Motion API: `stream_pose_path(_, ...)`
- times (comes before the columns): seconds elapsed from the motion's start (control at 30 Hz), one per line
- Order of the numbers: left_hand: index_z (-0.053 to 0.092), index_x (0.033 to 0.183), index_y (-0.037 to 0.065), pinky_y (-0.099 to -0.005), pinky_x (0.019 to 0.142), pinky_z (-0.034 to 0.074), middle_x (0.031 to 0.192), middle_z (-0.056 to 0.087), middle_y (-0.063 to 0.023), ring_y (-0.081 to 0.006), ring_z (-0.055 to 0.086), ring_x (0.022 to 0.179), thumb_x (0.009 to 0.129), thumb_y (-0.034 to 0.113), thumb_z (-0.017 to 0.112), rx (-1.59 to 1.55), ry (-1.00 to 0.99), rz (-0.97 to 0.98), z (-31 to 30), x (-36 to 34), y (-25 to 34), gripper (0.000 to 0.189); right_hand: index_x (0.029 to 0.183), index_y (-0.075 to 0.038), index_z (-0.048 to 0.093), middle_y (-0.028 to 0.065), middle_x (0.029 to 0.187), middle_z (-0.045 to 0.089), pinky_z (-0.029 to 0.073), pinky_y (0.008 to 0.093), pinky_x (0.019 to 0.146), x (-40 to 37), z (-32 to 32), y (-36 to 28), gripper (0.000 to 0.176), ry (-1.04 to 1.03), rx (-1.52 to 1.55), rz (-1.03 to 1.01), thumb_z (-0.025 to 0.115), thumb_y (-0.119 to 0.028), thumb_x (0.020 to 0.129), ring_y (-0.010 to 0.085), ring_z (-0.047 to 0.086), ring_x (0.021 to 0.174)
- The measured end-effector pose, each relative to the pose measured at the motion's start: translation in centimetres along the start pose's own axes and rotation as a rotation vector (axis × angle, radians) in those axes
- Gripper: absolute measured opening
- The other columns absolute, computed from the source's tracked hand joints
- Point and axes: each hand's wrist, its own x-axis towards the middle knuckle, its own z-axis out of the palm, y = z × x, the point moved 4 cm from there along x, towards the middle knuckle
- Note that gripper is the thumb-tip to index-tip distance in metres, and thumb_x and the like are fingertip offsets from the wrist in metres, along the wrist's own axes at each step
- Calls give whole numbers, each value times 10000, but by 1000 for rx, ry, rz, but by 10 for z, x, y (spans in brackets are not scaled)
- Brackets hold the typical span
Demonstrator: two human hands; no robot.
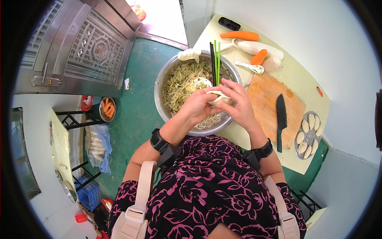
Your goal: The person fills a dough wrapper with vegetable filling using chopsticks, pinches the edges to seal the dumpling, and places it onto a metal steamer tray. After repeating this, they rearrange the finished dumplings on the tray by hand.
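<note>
Dumpling [221,99], seemingly unsealed, between both hands [195,104] [241,104]

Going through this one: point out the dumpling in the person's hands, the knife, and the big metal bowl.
Dumpling [220,100], head view: the pale dough, near its middle.
Knife [281,116], head view: the dark blade, toward the handle.
Bowl [158,91], head view: the metal rim.

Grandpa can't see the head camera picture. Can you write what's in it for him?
A person's left hand and right hand hold a folded dough wrapper over a large metal bowl of shredded food, with green and black chopsticks across its far rim. To the right, a knife lies on a wooden board, beside a tray of dumplings.
</note>
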Motion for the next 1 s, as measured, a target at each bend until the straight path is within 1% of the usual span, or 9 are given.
stream_pose_path(0.03,489,1078,-2,-345,776,504,998,547,-125,-198,589,863,818,-5,392,9,-3,1,-1,1,-1,278,1047,-68,589,138,1119,517,340,366,901,0,1,1,426,-58,-17,-13,678,-256,674,276,468,1042)
stream_pose_path(0.3,525,1000,9,-350,731,523,941,556,-93,-177,594,816,804,-18,402,91,29,9,-5,2,-3,233,1038,-77,600,120,1091,531,356,369,885,-3,3,0,384,-90,8,-7,664,-220,687,276,475,1022)
stream_pose_path(0.4,523,997,-1,-355,742,519,940,554,-95,-176,593,810,801,-12,404,53,45,-14,-6,3,-5,230,1040,-82,601,120,1083,534,359,364,883,-3,3,0,373,-92,11,4,658,-198,691,271,478,1017)
stream_pose_path(0.5,520,1002,-7,-358,755,514,944,555,-98,-177,594,807,802,6,417,-86,25,-58,0,-3,-1,226,1043,-82,600,120,1077,535,362,357,882,-5,2,1,363,-85,42,30,650,-177,696,266,480,1012)
stream_pose_path(0.6,518,1009,-9,-363,776,504,960,556,-103,-177,589,830,800,19,422,31,0,-29,-1,1,-4,232,1037,-79,602,119,1074,535,364,350,880,-5,2,1,351,-84,50,36,646,-163,699,262,482,1008)
stream_pose_path(0.7,515,1013,-11,-368,787,498,975,554,-109,-176,581,856,793,10,411,44,-15,-27,-4,3,-7,244,1027,-75,605,117,1069,537,369,347,874,-5,2,0,340,-81,43,27,646,-156,699,261,486,1001)
stream_pose_path(0.8,518,1005,-37,-332,736,515,943,560,-102,-156,579,810,756,-25,424,28,20,-27,-2,2,-7,266,1007,-68,614,114,1054,545,375,348,867,-6,2,1,318,-72,45,17,645,-146,700,261,493,989)
stream_pose_path(0.9,508,1023,-21,-391,816,483,996,546,-121,-191,569,897,771,13,426,74,11,-23,-1,3,-8,268,979,-55,623,104,1028,558,380,346,859,-7,2,3,287,-60,44,27,640,-133,703,256,500,979)
stream_pose_path(1.0,491,1047,-34,-426,852,458,1023,530,-137,-220,550,942,759,36,440,-164,-45,-96,-4,3,-8,300,928,-34,631,91,982,576,385,341,851,-6,1,5,232,-34,33,15,630,-115,711,250,513,956)
